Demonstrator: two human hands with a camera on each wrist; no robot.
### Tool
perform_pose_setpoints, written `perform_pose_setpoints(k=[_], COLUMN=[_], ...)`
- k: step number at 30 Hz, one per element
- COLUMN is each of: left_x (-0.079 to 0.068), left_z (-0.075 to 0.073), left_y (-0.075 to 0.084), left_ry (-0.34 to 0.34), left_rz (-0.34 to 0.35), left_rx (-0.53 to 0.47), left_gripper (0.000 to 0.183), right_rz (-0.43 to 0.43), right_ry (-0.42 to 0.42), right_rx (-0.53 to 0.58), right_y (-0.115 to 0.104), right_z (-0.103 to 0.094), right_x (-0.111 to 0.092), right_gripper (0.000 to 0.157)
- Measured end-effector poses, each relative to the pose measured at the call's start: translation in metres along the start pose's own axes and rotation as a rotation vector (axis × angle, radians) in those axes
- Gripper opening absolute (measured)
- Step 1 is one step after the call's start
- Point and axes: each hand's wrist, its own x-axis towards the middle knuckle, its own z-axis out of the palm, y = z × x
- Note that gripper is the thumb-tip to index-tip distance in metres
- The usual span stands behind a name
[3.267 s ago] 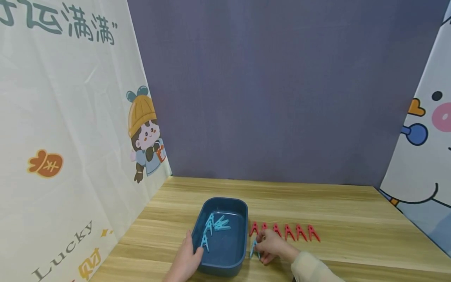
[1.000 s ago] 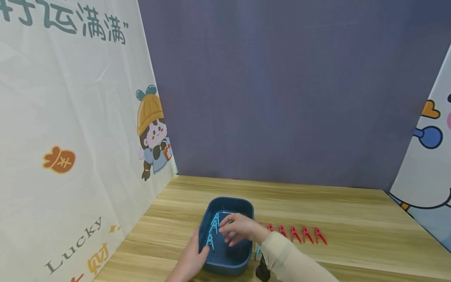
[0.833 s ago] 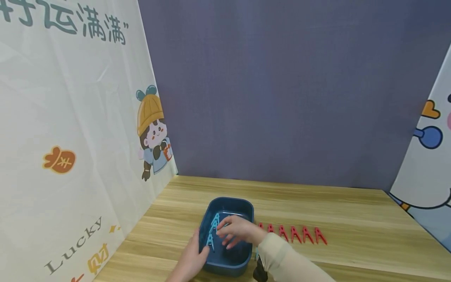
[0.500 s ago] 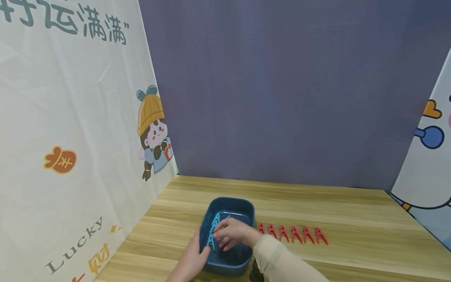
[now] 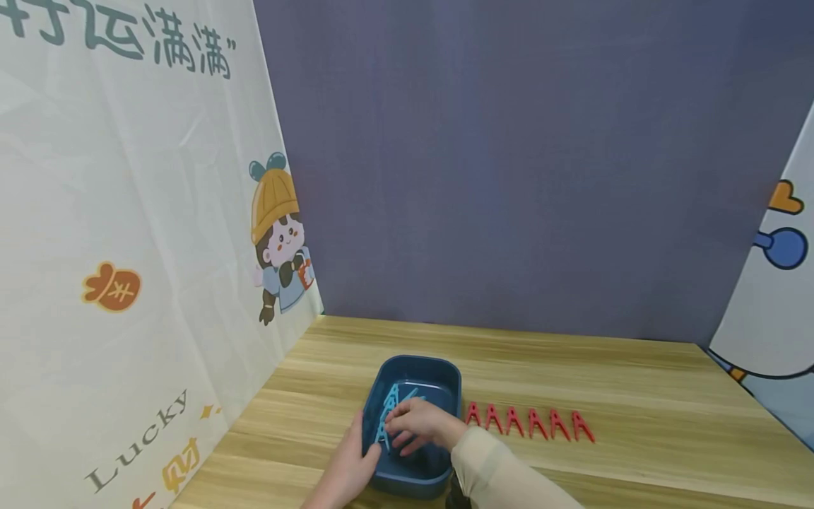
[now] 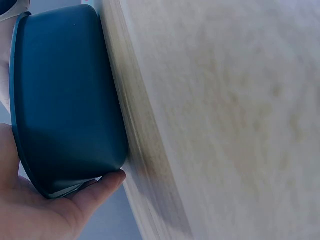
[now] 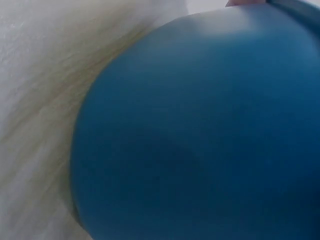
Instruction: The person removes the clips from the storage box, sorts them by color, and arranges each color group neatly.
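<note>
My left hand (image 5: 350, 459) holds a dark blue plastic bin (image 5: 416, 486) by its near left side. The left wrist view shows that grip on the bin (image 6: 70, 100), fingers against its outer wall. My right hand (image 5: 422, 423) reaches into the bin, its thumb and forefinger pinching the top of a light blue clothespin (image 5: 381, 433) near the left wall. Other light blue clothespins (image 5: 394, 393) lie farther back in the bin, partly covered by the right hand. In the right wrist view the bin's outer wall (image 7: 190, 125) fills most of the picture.
A row of several red clothespins (image 5: 535, 423) lies on the wooden table (image 5: 540, 367) right of the bin. A dark cloth panel (image 5: 483, 162) stands behind the table, and a printed white sheet (image 5: 159, 212) hangs at the left. The right sleeve (image 5: 502, 470) crosses the table's front.
My right hand has moved left from a light blue clothespin on the table into the bin, down to the one near the left wall. The left hand keeps hold of the bin.
</note>
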Motion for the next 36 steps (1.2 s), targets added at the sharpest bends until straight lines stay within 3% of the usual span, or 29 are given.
perform_pose_setpoints(k=[11, 21, 30, 36], left_x=[-0.0002, 0.0028, 0.0014, 0.0025], left_z=[0.001, 0.0003, -0.0008, -0.0007], left_y=[-0.001, -0.0011, 0.0, 0.001], left_ry=[0.005, -0.033, -0.022, -0.026], left_rz=[0.009, -0.049, -0.008, -0.028], left_rx=[0.009, -0.016, -0.006, -0.011], left_gripper=[0.065, 0.065, 0.065, 0.065], right_rz=[0.059, 0.121, 0.087, 0.097], right_ry=[0.029, -0.079, -0.133, -0.207], right_rx=[-0.034, -0.045, -0.055, -0.051], right_y=[0.0002, 0.0004, 0.0055, 0.0046], right_z=[0.0009, 0.0009, 0.0061, 0.0095], right_x=[0.0046, 0.0062, 0.0045, 0.0026], right_gripper=[0.026, 0.032, 0.024, 0.021])
